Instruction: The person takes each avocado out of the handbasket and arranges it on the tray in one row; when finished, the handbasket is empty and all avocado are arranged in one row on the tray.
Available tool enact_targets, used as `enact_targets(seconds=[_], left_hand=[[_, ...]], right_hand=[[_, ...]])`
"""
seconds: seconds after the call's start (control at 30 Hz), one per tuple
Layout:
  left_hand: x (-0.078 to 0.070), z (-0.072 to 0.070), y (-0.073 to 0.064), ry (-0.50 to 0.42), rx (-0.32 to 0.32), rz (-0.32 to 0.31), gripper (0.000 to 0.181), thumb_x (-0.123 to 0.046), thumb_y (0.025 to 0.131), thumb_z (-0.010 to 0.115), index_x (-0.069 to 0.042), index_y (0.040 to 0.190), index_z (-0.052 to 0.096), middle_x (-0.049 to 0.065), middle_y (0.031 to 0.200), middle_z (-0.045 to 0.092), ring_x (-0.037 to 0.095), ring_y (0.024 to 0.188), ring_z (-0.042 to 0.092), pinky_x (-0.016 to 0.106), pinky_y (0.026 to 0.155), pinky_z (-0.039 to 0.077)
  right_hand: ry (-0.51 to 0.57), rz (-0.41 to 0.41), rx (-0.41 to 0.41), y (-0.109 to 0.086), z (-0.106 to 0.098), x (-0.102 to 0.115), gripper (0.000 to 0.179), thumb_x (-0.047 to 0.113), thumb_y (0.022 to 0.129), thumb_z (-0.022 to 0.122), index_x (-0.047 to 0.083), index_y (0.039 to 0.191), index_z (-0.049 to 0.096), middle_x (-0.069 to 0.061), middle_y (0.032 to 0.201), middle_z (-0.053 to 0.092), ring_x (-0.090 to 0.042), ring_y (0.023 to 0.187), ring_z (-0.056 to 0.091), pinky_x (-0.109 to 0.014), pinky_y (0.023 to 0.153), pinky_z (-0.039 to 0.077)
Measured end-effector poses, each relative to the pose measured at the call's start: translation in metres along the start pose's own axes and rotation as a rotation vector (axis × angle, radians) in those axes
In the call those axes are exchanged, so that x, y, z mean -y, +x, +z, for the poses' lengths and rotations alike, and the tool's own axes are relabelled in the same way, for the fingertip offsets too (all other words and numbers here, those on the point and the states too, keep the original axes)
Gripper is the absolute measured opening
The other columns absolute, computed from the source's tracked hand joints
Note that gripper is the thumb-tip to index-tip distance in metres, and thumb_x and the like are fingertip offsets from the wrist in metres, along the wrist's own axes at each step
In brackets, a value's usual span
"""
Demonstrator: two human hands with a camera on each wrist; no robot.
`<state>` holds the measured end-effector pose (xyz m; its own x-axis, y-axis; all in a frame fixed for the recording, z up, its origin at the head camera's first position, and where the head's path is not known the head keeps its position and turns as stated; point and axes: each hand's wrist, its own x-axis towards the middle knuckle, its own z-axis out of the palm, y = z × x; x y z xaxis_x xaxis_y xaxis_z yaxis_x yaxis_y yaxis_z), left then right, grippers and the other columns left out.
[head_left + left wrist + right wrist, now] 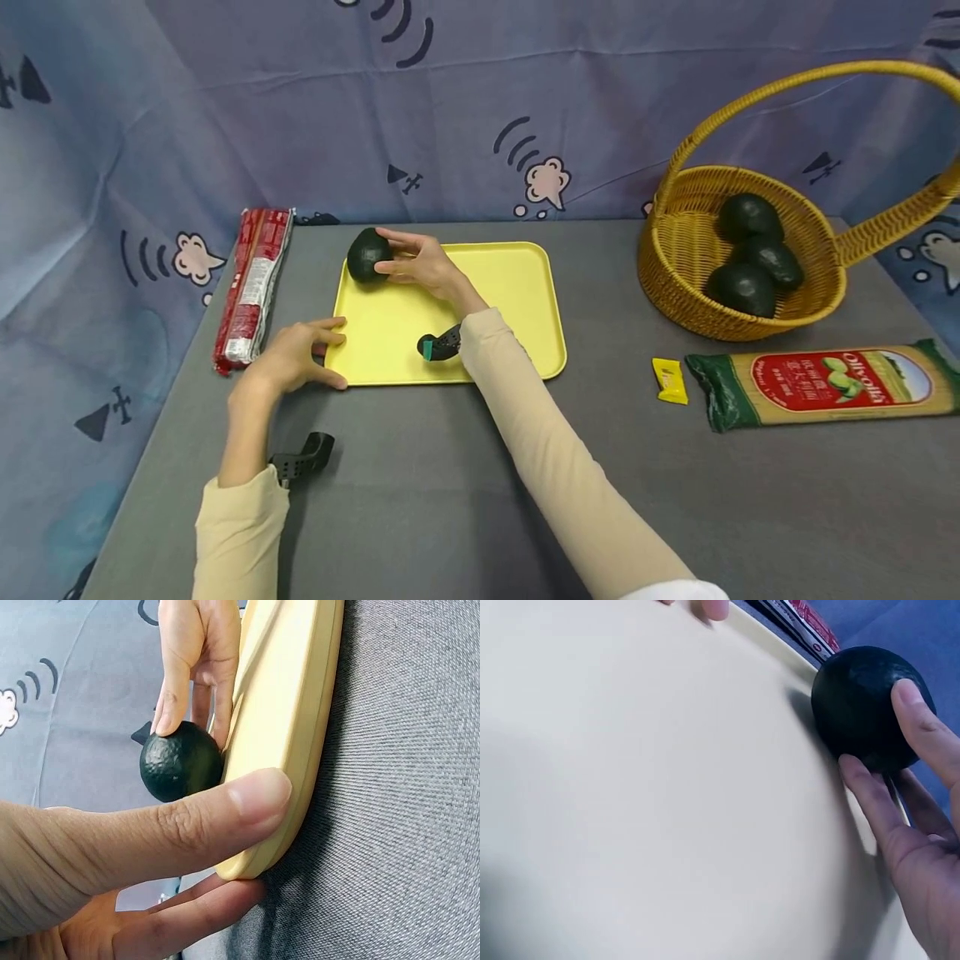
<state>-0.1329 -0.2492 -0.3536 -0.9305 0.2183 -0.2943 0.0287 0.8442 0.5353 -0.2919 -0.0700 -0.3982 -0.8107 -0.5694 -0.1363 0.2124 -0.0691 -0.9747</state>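
My right hand [426,265] holds a dark green avocado [367,256] with thumb and fingers, at the far left corner of the yellow tray [517,292]. In the right wrist view the avocado [866,705] overlaps the tray's rim, with the thumb on one side and fingers beneath. My left hand [296,354] is at the tray's near left corner, thumb and fingers spread to either side of it. From the left wrist, the thumb [225,814] lies across the tray's edge and the other fingers pass below the corner.
A red packet [255,287] lies left of the tray. At the right stands a wicker basket [675,287] with a tall handle, holding several avocados [742,287]. In front of it lie a small yellow wrapped piece [670,381] and a long pasta packet [825,385].
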Motion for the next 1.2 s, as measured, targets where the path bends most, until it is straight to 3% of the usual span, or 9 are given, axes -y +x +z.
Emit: enact_targets(seconds=[0.23,0.5,0.7,0.9,1.03,1.2], left_hand=[[0.001,0.001,0.000,-0.007,-0.011,-0.020,0.065,-0.011,0.072,0.084,0.011,0.126,0.056,0.019,0.147,0.039,0.040,0.123,0.049,0.053,0.104,0.035],[-0.001,0.002,-0.001,-0.005,-0.031,0.032,0.064,-0.011,0.071,0.084,0.014,0.123,0.057,0.023,0.144,0.042,0.041,0.119,0.052,0.053,0.100,0.039],[0.000,0.001,-0.001,-0.008,-0.021,0.004,0.064,-0.009,0.072,0.084,0.013,0.125,0.056,0.021,0.146,0.040,0.041,0.121,0.050,0.053,0.102,0.038],[-0.004,0.002,0.000,-0.007,-0.010,0.002,0.065,-0.011,0.072,0.084,0.013,0.126,0.056,0.021,0.147,0.039,0.042,0.124,0.047,0.054,0.103,0.036],[-0.004,0.002,0.000,0.000,-0.013,0.016,0.065,-0.013,0.072,0.084,0.013,0.125,0.056,0.021,0.146,0.041,0.041,0.124,0.047,0.053,0.103,0.036],[-0.001,0.001,-0.004,0.003,-0.024,0.026,0.065,-0.012,0.072,0.084,0.014,0.124,0.056,0.022,0.145,0.041,0.042,0.122,0.049,0.054,0.103,0.035]], right_hand=[[0.027,-0.001,-0.018,0.006,0.008,-0.002,0.061,-0.006,0.085,0.067,0.012,0.140,0.051,-0.016,0.132,0.057,-0.030,0.108,0.063,-0.038,0.087,0.053],[0.034,0.026,0.007,0.009,0.012,-0.002,0.061,-0.005,0.086,0.066,0.014,0.142,0.049,-0.016,0.136,0.054,-0.029,0.113,0.060,-0.038,0.089,0.052],[0.010,0.045,0.015,0.012,0.013,0.001,0.065,-0.006,0.085,0.067,0.015,0.143,0.047,-0.016,0.139,0.051,-0.028,0.116,0.059,-0.038,0.088,0.053],[0.023,0.043,0.009,0.005,0.005,0.004,0.067,-0.007,0.084,0.067,0.015,0.144,0.046,-0.009,0.145,0.046,-0.024,0.122,0.054,-0.039,0.090,0.052],[0.021,0.008,0.022,-0.004,-0.006,0.010,0.066,-0.006,0.087,0.064,0.013,0.146,0.042,-0.012,0.150,0.038,-0.029,0.126,0.050,-0.042,0.094,0.049],[0.041,-0.028,0.043,-0.018,-0.021,0.023,0.062,-0.006,0.088,0.062,0.010,0.146,0.042,-0.013,0.149,0.040,-0.033,0.130,0.045,-0.043,0.096,0.048]])
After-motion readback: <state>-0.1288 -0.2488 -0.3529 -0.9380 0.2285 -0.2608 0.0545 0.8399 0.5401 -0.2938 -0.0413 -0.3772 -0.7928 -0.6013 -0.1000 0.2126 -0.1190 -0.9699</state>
